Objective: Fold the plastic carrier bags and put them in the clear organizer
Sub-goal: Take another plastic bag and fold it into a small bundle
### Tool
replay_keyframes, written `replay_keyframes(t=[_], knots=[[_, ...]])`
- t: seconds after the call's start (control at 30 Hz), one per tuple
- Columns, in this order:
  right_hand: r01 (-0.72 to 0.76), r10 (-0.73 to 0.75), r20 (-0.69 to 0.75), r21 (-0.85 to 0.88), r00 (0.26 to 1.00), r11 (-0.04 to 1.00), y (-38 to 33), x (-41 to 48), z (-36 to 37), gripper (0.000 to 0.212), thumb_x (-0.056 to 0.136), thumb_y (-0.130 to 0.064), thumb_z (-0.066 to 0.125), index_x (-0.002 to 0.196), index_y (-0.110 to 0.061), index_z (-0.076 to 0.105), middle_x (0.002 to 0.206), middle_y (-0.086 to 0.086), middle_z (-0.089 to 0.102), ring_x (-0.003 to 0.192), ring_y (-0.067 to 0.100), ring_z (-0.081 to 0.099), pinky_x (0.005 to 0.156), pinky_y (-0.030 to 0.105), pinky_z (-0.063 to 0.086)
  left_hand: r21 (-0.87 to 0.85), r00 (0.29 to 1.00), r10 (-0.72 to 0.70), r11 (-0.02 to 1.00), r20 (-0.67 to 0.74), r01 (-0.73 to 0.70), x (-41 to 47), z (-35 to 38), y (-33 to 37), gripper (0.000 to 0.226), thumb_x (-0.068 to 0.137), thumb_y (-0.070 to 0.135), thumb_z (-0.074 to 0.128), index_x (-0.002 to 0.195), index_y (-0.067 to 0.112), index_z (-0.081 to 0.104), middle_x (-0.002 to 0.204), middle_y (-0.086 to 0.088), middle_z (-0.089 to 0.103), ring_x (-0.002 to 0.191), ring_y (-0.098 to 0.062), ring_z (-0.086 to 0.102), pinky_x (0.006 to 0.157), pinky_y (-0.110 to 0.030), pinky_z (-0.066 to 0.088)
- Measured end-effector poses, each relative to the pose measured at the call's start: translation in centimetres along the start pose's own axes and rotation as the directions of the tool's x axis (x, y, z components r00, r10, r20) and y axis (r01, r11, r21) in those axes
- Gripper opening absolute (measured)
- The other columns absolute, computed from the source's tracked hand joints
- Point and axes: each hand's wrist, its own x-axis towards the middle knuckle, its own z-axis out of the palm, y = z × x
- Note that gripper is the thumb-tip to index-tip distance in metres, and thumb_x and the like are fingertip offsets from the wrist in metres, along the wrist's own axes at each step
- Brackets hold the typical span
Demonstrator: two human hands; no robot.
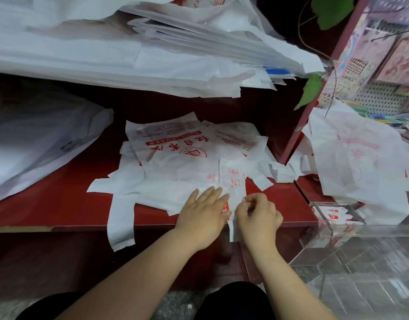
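Several white carrier bags with red print [176, 155] lie spread on a dark red shelf [60, 204]. On top of them, near the shelf's front edge, lies a narrow folded bag strip [233, 181]. My left hand [205, 213] presses flat on the bags beside the strip, fingers straight. My right hand [259, 213] pinches the strip's near end with curled fingers. The clear organizer [332, 218] stands to the right and holds a few folded bags with red print.
A thick stack of white bags [129, 54] overhangs the shelf from above. A grey-white bag bundle [37, 144] lies at left. Loose bags [355, 158] heap at right behind a red post [300, 125], with green leaves [310, 88] hanging by it. Clear acrylic boxes [360, 273] fill the lower right.
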Motion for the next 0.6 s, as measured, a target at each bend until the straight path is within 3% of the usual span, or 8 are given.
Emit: replay_keyframes(t=[0.17, 0.23, 0.33, 0.43, 0.6], knots=[[0.057, -0.058, -0.013, -0.058, 0.998, 0.997, 0.3, -0.1, 0.0, 0.036, 0.085, -0.003, 0.054, 0.120, -0.009, 0.055, 0.105, 0.008, 0.060, 0.107, 0.029, 0.049, 0.093, 0.036, 0.023, 0.017, 0.996, -0.008, 1.000, 0.084, 0.006, 0.0, 0.2, 0.0, 0.052, 0.101, 0.040, 0.016, 0.149, 0.027, 0.002, 0.156, 0.004, -0.007, 0.142, -0.011, -0.012, 0.112, -0.032, -0.012], [0.152, -0.155, -0.041, -0.075, 0.987, 0.986, 0.2, -0.2, 0.1, 0.036, 0.078, 0.003, 0.057, 0.110, -0.012, 0.066, 0.104, 0.011, 0.063, 0.094, 0.036, 0.056, 0.083, 0.042, 0.034, 0.033, 0.995, -0.007, 0.999, 0.102, 0.004, 0.2, 0.1, -0.1, 0.051, 0.101, 0.040, 0.015, 0.149, 0.028, 0.000, 0.156, 0.004, -0.009, 0.142, -0.011, -0.013, 0.112, -0.033, -0.013], [0.312, -0.327, -0.064, -0.181, 0.943, 0.933, 0.7, -0.6, 0.4, 0.024, 0.066, -0.009, 0.054, 0.079, -0.013, 0.073, 0.086, 0.007, 0.070, 0.068, 0.034, 0.061, 0.062, 0.042, 0.045, 0.035, 0.992, -0.014, 0.999, 0.124, 0.010, 0.2, -0.1, 0.0, 0.051, 0.101, 0.041, 0.015, 0.148, 0.030, -0.001, 0.156, 0.003, -0.010, 0.142, -0.012, -0.013, 0.112, -0.034, -0.013], [0.353, -0.371, -0.032, -0.244, 0.928, 0.903, 1.0, -0.8, 0.1, 0.037, 0.071, -0.019, 0.038, 0.079, -0.009, 0.073, 0.090, 0.007, 0.072, 0.069, 0.033, 0.061, 0.061, 0.043, 0.049, 0.030, 0.986, -0.050, 0.999, 0.160, 0.045, 0.0, -0.5, -0.4, 0.055, 0.098, 0.049, 0.016, 0.147, 0.033, -0.002, 0.156, 0.002, -0.013, 0.142, -0.014, -0.015, 0.112, -0.036, -0.013], [0.368, -0.380, -0.037, -0.186, 0.924, 0.911, 1.0, -0.8, 0.1, 0.039, 0.071, -0.017, 0.037, 0.078, -0.001, 0.072, 0.091, 0.015, 0.071, 0.066, 0.034, 0.059, 0.063, 0.045, 0.050, 0.073, 0.963, -0.200, 0.979, 0.178, 0.190, -1.4, -1.7, -5.1, 0.062, 0.094, 0.057, 0.012, 0.147, 0.032, -0.008, 0.154, 0.002, -0.017, 0.141, -0.015, -0.017, 0.112, -0.036, -0.012]])
